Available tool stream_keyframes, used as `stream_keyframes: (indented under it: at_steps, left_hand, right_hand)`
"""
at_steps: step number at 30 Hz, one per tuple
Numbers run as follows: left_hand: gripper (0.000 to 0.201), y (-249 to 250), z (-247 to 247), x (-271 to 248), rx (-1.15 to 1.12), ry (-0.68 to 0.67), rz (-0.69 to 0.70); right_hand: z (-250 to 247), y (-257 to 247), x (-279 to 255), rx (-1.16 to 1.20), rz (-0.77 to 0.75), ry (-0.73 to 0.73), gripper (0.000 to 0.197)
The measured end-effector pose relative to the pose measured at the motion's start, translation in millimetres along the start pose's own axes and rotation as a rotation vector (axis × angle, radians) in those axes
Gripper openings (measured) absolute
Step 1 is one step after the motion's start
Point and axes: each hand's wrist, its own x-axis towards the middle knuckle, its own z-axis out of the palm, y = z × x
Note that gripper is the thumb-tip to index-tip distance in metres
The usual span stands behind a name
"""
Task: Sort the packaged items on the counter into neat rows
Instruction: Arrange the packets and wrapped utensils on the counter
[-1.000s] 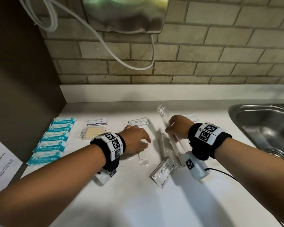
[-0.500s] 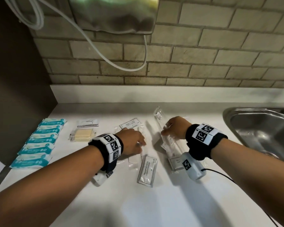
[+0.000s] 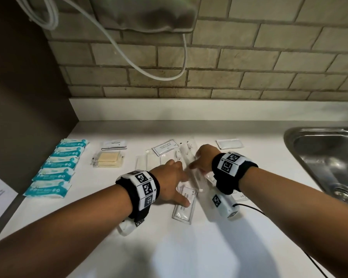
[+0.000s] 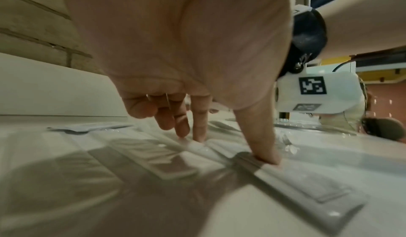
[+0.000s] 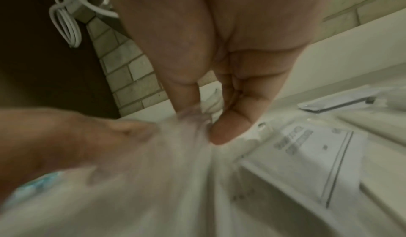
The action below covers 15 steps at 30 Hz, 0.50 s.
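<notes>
My left hand [image 3: 179,183] lies spread over flat clear packets [image 3: 149,163] in the middle of the white counter [image 3: 189,247]. Its thumb [image 4: 265,155] presses the edge of a shampoo sachet [image 3: 184,206], and its fingertips [image 4: 198,136] touch a clear wrapper. My right hand [image 3: 197,163] is just to the right and pinches a long clear toothbrush packet [image 3: 192,173] between thumb and fingers [image 5: 222,133]. Another printed sachet [image 5: 314,155] lies beside that hand. What is under the palms is hidden.
A row of teal packets [image 3: 54,167] lines the left edge, beside a toothpaste sachet [image 3: 114,145] and a tan packet [image 3: 108,159]. At the back lie a shampoo sachet [image 3: 165,147] and a white sachet [image 3: 229,144]. A steel sink [image 3: 325,163] is on the right.
The near shampoo sachet has turned from slanted to nearly straight. My left thumb has stretched out onto it, and my two hands have come closer together over the clear packets.
</notes>
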Motion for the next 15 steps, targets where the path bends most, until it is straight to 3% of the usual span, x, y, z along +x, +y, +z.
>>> stream_keyframes:
  at_steps: [3, 5, 8, 10, 12, 15]
  left_hand:
    - [0.054, 3, 0, 3, -0.09, 0.031, -0.001]
    - [0.039, 5, -3, 3, -0.188, 0.043, 0.004]
    - [0.035, 0, -14, 0, -0.396, 0.083, -0.017]
    - [0.026, -9, -26, -5, -0.492, 0.125, -0.024]
    - [0.023, -21, -39, -11, -0.547, 0.171, -0.04]
    - [0.021, -34, -53, -16, -0.555, 0.266, -0.047]
  right_hand:
    - [-11, 1, -5, 0.122, -0.012, 0.105, 0.071]
    - [-14, 1, -6, 0.142, -0.016, 0.131, 0.077]
    - [-9, -2, -9, 0.13, -0.023, 0.139, 0.07]
    - [2, -3, -9, 0.083, -0.041, 0.119, 0.054]
    - [11, -6, -10, -0.02, -0.073, 0.11, 0.039]
    - [19, -10, -10, -0.091, -0.071, 0.071, 0.036]
